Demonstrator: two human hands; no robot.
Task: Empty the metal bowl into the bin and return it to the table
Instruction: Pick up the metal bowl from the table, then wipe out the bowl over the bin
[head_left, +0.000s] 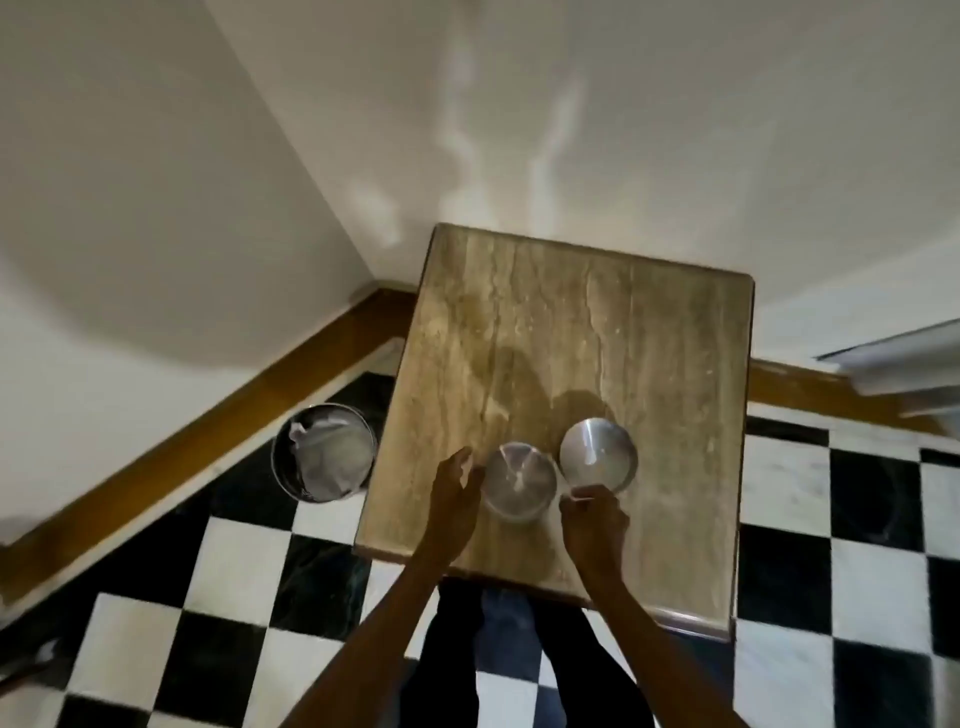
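A small metal bowl (519, 480) stands upright near the front edge of the brown stone table (571, 338). A round metal lid (598, 454) lies just right of it. My left hand (454, 496) is at the bowl's left side, fingers apart, close to the rim or just touching it. My right hand (595, 519) hovers at the bowl's front right, fingers curled, with nothing visibly in it. The round metal bin (323, 460) stands on the floor left of the table, lined with a pale bag. I cannot make out what is in the bowl.
The table stands against a white wall near a corner with brown skirting. The floor is black and white checkered tile (244, 566). My legs show below the table's front edge. A white frame (893, 364) juts in at the right.
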